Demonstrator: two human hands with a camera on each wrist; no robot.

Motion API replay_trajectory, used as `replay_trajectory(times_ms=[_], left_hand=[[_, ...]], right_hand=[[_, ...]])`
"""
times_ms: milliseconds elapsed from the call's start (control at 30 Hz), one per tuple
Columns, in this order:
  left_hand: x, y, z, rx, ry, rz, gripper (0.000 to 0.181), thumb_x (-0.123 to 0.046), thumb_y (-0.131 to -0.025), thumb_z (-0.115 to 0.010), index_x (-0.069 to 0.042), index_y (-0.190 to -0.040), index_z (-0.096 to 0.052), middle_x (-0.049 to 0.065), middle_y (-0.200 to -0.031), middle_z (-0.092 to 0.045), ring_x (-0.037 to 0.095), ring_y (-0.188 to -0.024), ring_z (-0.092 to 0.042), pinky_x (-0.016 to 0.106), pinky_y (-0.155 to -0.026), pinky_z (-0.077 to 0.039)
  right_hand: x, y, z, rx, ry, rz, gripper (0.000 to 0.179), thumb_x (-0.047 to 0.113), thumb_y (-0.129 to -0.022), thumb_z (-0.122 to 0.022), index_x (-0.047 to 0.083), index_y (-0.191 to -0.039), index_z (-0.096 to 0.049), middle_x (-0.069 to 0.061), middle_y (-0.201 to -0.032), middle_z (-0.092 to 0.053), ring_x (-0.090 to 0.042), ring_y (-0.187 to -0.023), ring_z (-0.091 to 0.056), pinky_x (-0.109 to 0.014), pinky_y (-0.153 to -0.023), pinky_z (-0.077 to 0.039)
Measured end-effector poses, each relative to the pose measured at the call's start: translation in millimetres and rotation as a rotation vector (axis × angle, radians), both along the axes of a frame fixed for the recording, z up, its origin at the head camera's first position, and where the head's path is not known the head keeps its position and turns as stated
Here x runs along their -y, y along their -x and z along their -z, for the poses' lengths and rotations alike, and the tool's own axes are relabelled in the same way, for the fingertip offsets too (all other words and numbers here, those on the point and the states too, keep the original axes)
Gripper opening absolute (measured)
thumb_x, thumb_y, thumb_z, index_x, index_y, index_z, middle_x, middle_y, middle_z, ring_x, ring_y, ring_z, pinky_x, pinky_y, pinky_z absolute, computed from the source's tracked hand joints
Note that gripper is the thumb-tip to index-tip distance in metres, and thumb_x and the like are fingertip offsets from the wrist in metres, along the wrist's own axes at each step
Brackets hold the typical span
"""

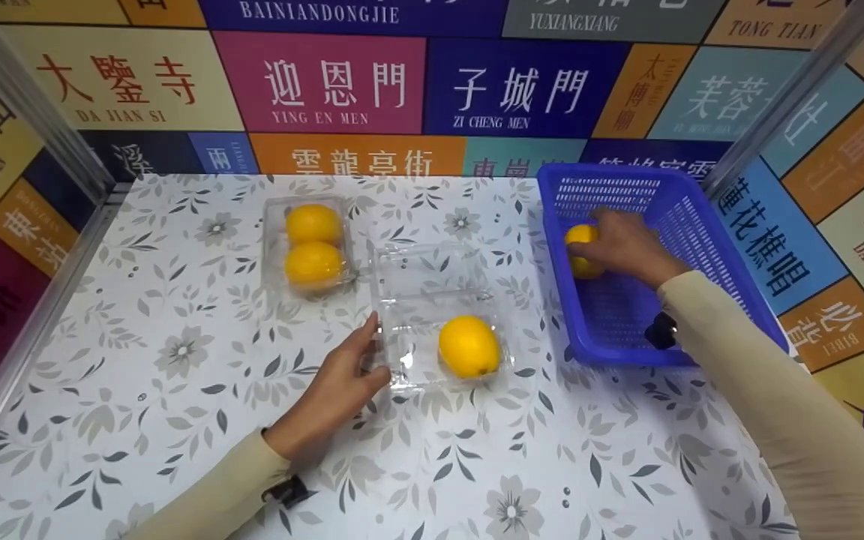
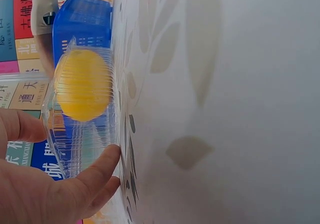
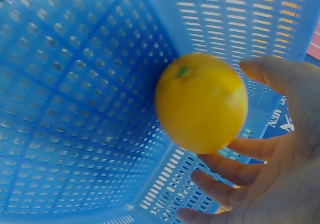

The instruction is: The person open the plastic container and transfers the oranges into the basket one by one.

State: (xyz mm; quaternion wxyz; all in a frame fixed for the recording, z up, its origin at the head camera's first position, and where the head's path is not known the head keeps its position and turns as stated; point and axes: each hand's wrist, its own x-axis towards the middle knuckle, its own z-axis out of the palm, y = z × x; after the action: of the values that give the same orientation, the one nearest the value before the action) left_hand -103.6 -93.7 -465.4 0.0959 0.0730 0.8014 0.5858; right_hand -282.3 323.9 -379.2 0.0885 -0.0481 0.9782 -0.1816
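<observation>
An unlidded clear plastic clamshell box (image 1: 409,352) lies in the middle of the table with one lemon (image 1: 469,346) in its near half. My left hand (image 1: 338,390) rests at the box's left edge. In the left wrist view the thumb (image 2: 27,126) is at the rim and the fingers extend low along the side, fairly straight. At the right, my right hand (image 1: 627,244) reaches into a blue plastic basket (image 1: 702,232) and grips another lemon (image 3: 200,104) between thumb and fingers, close to the basket's wall.
A second clear box (image 1: 274,247) holding two lemons (image 1: 313,244) stands at the back left. The table has a floral cover (image 1: 184,442). Printed panels (image 1: 327,82) with lettering enclose the back and sides.
</observation>
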Motion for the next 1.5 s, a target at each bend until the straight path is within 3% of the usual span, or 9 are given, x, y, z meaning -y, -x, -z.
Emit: replay_trajectory(times_ms=[100, 200, 333, 467, 700, 1033, 1133, 1500], left_hand=[[-0.4, 1.0, 0.2, -0.027, 0.029, 0.002, 0.086, -0.001, -0.096, -0.065, 0.003, -0.172, -0.025, 0.028, -0.156, -0.058, 0.036, -0.125, -0.065, 0.047, -0.101, -0.057], [-0.5, 1.5, 0.8, -0.021, 0.026, -0.001, 0.086, -0.001, -0.097, -0.065, 0.003, -0.172, -0.024, 0.028, -0.154, -0.059, 0.036, -0.129, -0.064, 0.047, -0.104, -0.056], [-0.5, 1.1, 0.6, -0.007, 0.017, -0.007, 0.086, -0.001, -0.097, -0.066, 0.002, -0.173, -0.024, 0.028, -0.157, -0.056, 0.037, -0.136, -0.061, 0.05, -0.109, -0.054], [-0.4, 0.8, 0.7, -0.01, 0.015, -0.003, 0.086, -0.001, -0.097, -0.065, 0.002, -0.173, -0.024, 0.028, -0.158, -0.055, 0.037, -0.134, -0.062, 0.049, -0.107, -0.055], [-0.5, 1.9, 1.0, -0.03, 0.046, -0.001, 0.086, -0.001, -0.096, -0.065, 0.003, -0.172, -0.025, 0.031, -0.156, -0.057, 0.033, -0.112, -0.068, 0.043, -0.094, -0.059], [-0.2, 2.6, 1.7, -0.053, 0.032, 0.014, 0.087, -0.002, -0.095, -0.064, 0.005, -0.172, -0.024, 0.027, -0.159, -0.056, 0.037, -0.13, -0.063, 0.051, -0.107, -0.052], [-0.5, 2.7, 2.3, -0.051, 0.025, 0.016, 0.087, -0.002, -0.095, -0.063, 0.005, -0.172, -0.023, 0.026, -0.157, -0.057, 0.037, -0.129, -0.064, 0.049, -0.106, -0.053], [-0.1, 3.2, 2.4, -0.052, 0.024, 0.01, 0.088, -0.002, -0.094, -0.064, 0.004, -0.172, -0.024, 0.028, -0.16, -0.054, 0.038, -0.135, -0.062, 0.051, -0.109, -0.052]], right_hand=[[1, -0.2, -8.0, -0.026, 0.06, 0.032, 0.078, 0.038, -0.104, -0.067, -0.015, -0.156, -0.045, -0.04, -0.143, -0.058, -0.051, -0.117, -0.058, -0.067, -0.105, -0.052], [4, -0.7, -14.5, -0.051, 0.118, 0.063, 0.076, 0.038, -0.107, -0.065, -0.013, -0.159, -0.043, -0.039, -0.157, -0.049, -0.052, -0.13, -0.055, -0.068, -0.116, -0.045], [11, -3.1, -20.4, -0.084, 0.144, 0.079, 0.077, 0.042, -0.107, -0.065, -0.008, -0.162, -0.044, -0.033, -0.163, -0.048, -0.051, -0.144, -0.049, -0.068, -0.122, -0.039], [20, -7.3, -24.6, -0.127, 0.151, 0.068, 0.084, 0.052, -0.105, -0.066, -0.007, -0.161, -0.046, -0.03, -0.162, -0.05, -0.05, -0.149, -0.048, -0.067, -0.123, -0.038], [38, -16.3, -31.8, -0.154, 0.153, 0.053, 0.089, 0.062, -0.103, -0.064, -0.003, -0.162, -0.048, -0.027, -0.163, -0.05, -0.047, -0.153, -0.041, -0.066, -0.127, -0.031], [58, -28.3, -37.5, -0.179, 0.143, -0.009, 0.084, 0.058, -0.102, -0.068, -0.003, -0.158, -0.054, -0.027, -0.163, -0.051, -0.047, -0.155, -0.037, -0.065, -0.13, -0.027], [62, -31.4, -37.3, -0.184, 0.139, -0.026, 0.083, 0.058, -0.102, -0.068, -0.004, -0.157, -0.054, -0.027, -0.163, -0.05, -0.047, -0.156, -0.035, -0.063, -0.131, -0.025], [80, -44.2, -37.1, -0.218, 0.158, -0.115, 0.077, 0.054, -0.102, -0.071, -0.003, -0.153, -0.059, -0.024, -0.154, -0.059, -0.044, -0.15, -0.041, -0.063, -0.127, -0.033]])
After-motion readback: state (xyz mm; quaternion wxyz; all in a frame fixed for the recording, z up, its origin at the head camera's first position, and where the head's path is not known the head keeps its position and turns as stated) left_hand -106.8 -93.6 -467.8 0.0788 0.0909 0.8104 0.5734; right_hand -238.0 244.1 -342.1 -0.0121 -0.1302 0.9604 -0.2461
